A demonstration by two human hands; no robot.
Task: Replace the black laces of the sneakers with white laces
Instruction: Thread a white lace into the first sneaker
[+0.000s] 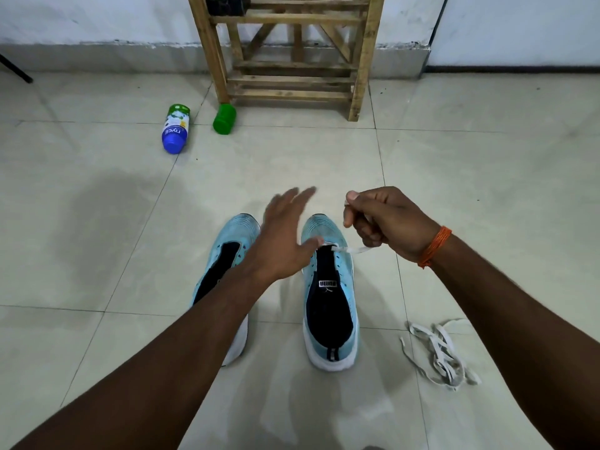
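As our right hand [389, 222] is pinching the limp white lace [354, 250] mid-frame, left hand [281, 243] spread, we're favouring its tip.

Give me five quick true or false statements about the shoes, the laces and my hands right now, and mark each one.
1. The right hand pinches a white lace that leads into the right sneaker. True.
2. The left hand grips the left sneaker. False: its fingers are spread and hold nothing.
3. A loose lace bundle lies right of the sneakers. True.
4. The left sneaker carries black laces. False: no lace shows in it.
5. The bottle stands upright. False: it lies on its side.
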